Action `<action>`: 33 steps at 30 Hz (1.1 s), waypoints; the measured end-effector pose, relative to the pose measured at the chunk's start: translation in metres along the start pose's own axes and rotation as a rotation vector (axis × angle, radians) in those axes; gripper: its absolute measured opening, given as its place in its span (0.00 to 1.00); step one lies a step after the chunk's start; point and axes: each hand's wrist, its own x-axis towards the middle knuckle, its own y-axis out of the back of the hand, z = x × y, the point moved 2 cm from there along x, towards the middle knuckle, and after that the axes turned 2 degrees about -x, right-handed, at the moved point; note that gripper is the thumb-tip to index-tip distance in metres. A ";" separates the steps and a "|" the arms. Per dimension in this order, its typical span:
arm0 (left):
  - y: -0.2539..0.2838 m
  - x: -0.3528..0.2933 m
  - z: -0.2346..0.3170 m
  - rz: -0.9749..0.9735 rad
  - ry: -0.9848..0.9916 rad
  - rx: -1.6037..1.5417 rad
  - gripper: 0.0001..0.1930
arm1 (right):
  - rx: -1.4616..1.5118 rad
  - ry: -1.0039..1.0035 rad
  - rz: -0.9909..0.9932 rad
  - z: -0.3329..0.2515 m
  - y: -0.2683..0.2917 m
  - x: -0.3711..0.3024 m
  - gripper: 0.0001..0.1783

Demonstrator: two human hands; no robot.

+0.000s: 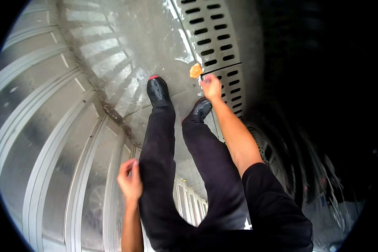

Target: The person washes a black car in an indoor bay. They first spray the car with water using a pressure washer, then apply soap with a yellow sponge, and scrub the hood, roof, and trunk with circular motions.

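Observation:
My right hand (211, 87) reaches forward over the wet floor, its fingers curled together and a little blurred. Just beyond the fingertips is a lumpy orange piece that looks like a sponge (196, 71). I cannot tell whether the fingers touch it, or whether it lies on the floor or is off it. Anything inside the curled fingers is hidden. Low beside my left thigh hangs my left hand (130, 180), its fingers loosely bent and apart from the thumb, with nothing seen in it.
Grey wet floor (151, 46) lies under my black shoes (157, 90). A slotted drain grate (216, 40) runs along the right. Beyond it stands a dark, shiny vehicle (315, 138) with a wheel (273, 155). Metal-framed panels (50, 168) line the left side.

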 end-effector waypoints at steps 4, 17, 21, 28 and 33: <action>0.023 0.039 -0.032 0.175 0.092 -0.117 0.08 | -0.373 -0.060 0.048 -0.056 -0.036 0.061 0.39; 0.011 -0.042 0.156 -0.086 -0.189 -0.059 0.17 | 1.049 0.347 -0.488 -0.149 0.117 -0.207 0.10; -0.011 -0.103 0.190 -0.598 -0.049 -0.522 0.17 | 0.970 0.128 -0.367 -0.200 0.277 -0.348 0.15; 0.099 -0.246 0.435 -0.801 -0.498 -0.104 0.15 | 1.077 0.158 -0.233 -0.285 0.514 -0.465 0.18; 0.114 -0.295 0.539 -1.191 -0.608 -0.272 0.18 | 1.199 0.384 0.005 -0.322 0.619 -0.508 0.17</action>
